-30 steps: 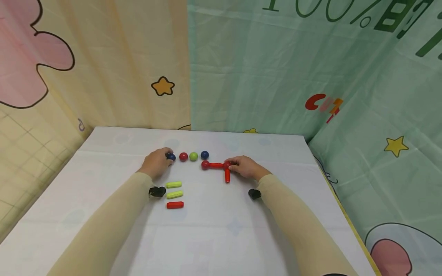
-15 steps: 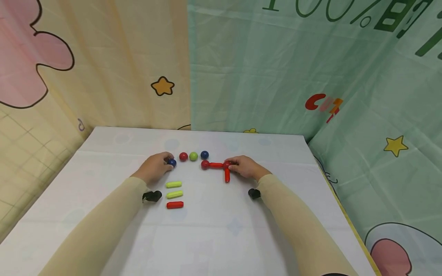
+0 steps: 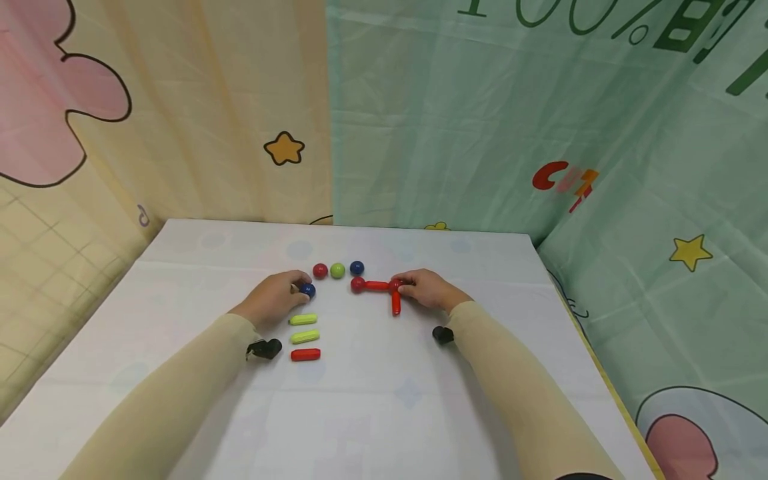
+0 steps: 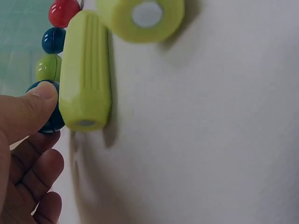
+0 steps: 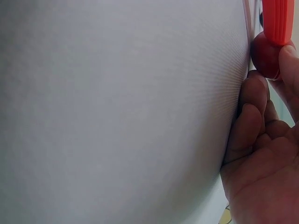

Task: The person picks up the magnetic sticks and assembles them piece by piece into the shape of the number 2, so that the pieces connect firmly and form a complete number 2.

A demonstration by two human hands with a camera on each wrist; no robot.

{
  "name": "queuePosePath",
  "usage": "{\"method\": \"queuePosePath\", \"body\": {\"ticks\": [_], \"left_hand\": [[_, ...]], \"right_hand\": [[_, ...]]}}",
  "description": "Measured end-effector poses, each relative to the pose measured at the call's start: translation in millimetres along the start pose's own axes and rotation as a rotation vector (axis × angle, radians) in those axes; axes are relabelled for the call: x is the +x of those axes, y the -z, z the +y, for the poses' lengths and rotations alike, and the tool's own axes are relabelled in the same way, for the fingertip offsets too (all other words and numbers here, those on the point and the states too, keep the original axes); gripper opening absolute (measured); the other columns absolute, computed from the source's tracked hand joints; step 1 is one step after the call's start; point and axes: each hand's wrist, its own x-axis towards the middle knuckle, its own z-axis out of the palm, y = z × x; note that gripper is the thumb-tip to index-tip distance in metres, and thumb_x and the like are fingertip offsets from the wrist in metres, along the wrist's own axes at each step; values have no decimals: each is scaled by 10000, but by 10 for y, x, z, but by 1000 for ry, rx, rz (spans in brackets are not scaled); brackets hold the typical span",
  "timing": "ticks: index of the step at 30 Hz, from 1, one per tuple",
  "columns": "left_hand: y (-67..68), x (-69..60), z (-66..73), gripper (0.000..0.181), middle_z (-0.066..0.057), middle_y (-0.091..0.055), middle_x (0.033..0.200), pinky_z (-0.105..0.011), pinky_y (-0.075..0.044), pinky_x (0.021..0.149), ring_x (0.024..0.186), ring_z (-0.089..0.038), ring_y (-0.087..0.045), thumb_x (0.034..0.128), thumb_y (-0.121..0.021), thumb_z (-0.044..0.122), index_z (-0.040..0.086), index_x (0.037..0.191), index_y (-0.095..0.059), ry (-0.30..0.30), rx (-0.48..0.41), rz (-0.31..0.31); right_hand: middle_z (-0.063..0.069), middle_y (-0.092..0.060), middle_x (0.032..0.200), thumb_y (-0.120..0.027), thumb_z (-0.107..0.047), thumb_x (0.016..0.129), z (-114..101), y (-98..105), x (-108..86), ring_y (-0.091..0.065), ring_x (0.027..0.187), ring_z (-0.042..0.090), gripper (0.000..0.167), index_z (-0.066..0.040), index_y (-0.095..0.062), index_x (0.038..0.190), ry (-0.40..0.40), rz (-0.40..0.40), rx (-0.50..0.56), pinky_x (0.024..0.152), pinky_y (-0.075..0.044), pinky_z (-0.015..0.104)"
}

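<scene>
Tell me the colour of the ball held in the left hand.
The ball is dark blue; the head view shows it best.

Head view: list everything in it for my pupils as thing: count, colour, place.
loose red ball: 1, red, far row, left
green ball: 1, yellow-green, far row, middle
far blue ball: 1, blue, far row, right
held ball: 1, blue, nearer than that row
joined balls: 2, red, right of held ball
joined rods: 2, red, attached to those balls
green rods: 2, yellow-green, nearer than held ball
loose red rod: 1, red, nearer still
table: 1, white, beneath
backdrop: count unclear, cream and green, behind
wrist devices: 2, black, one per wrist
dark shape: 1, black, bottom edge, unidentifiable
sleeves: 2, beige, both arms
left hand: 1, bare, pinching held ball
right hand: 1, bare, gripping a joined ball
</scene>
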Motion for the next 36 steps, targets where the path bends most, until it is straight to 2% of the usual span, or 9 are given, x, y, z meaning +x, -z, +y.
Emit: {"method": "queuePosePath", "body": {"ticks": [6, 11, 15, 20, 27, 36], "left_hand": [[-89, -9, 141, 430, -91, -678, 1228, -434, -544, 991, 1096, -282, -605, 1012, -721, 237, 170, 1424, -621, -40, -3, -37], [-197, -32, 292, 401, -57, -686, 1156, -386, -515, 936, 1053, -265, -606, 1001, -736, 230, 191, 1389, -641, -74, -38, -55], [-292, -29, 413, 405, -34, -688, 1132, -405, -511, 959, 1037, -252, -599, 988, -753, 245, 205, 1379, -656, -94, -32, -70], [-416, -13, 530, 391, 19, -691, 1122, -411, -529, 992, 1018, -211, -606, 992, -751, 294, 237, 1370, -667, -141, 32, -97], [-541, -16, 670, 380, 41, -686, 1125, -369, -541, 934, 984, -184, -605, 978, -767, 273, 228, 1345, -680, -186, 28, -112], [-663, -4, 788, 369, 61, -719, 1084, -376, -551, 966, 930, -139, -633, 971, -775, 244, 213, 1329, -693, -210, 39, -137]], "right_hand": [[67, -623, 1482, -614, -285, 1076, -8, 6, -5, -510, 1421, 295, 408, -228, -625, 1480, 11, -1, -2, 1241, -370, 509], [68, -632, 1471, -614, -271, 1076, 3, 6, -9, -510, 1422, 296, 393, -224, -638, 1466, 11, 2, 1, 1242, -368, 506], [70, -626, 1480, -610, -272, 1078, 1, 9, -9, -508, 1424, 297, 398, -225, -633, 1472, 11, 1, -6, 1240, -371, 507], [67, -631, 1474, -603, -274, 1081, 8, 14, 0, -512, 1424, 294, 395, -224, -633, 1472, 21, 6, -27, 1241, -370, 501], [67, -637, 1467, -600, -288, 1083, 7, 11, 9, -518, 1420, 292, 399, -223, -628, 1476, 25, 0, -38, 1241, -371, 500], [58, -641, 1460, -602, -293, 1082, 32, 1, 31, -529, 1408, 286, 405, -234, -623, 1482, 26, -2, -40, 1237, -380, 497]]}}
